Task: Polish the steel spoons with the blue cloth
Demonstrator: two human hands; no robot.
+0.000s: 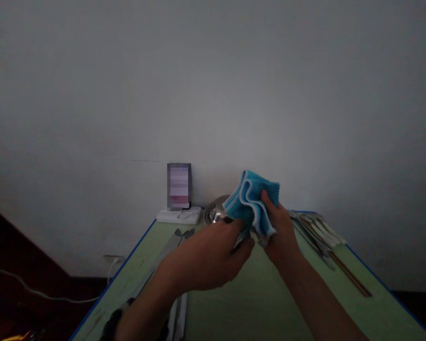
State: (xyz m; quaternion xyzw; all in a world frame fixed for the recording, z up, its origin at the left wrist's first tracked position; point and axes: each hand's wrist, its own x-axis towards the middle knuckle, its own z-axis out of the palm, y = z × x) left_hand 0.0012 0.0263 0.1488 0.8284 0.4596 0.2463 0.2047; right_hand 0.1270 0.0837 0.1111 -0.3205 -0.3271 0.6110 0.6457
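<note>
A blue cloth point(259, 194) with white edges is bunched in folds between my two hands, above the table's middle. My right hand point(279, 222) grips it from the right, its thumb pressed on the front face. At the lower left of the folds, my left hand point(213, 253) has its fingers and thumb closed on the cloth's edge. Whether something lies inside the folds cannot be seen. Behind the cloth, a shiny metal bowl-like item point(216, 210) is partly hidden.
The green table point(241, 308) has blue edging and meets a wall. Metal utensils point(314, 237), pale-handled pieces point(328, 229) and brown chopsticks point(351, 274) lie right. More metal utensils point(168, 246) lie left, partly under my forearm. A phone point(179, 184) stands by a white block point(179, 216).
</note>
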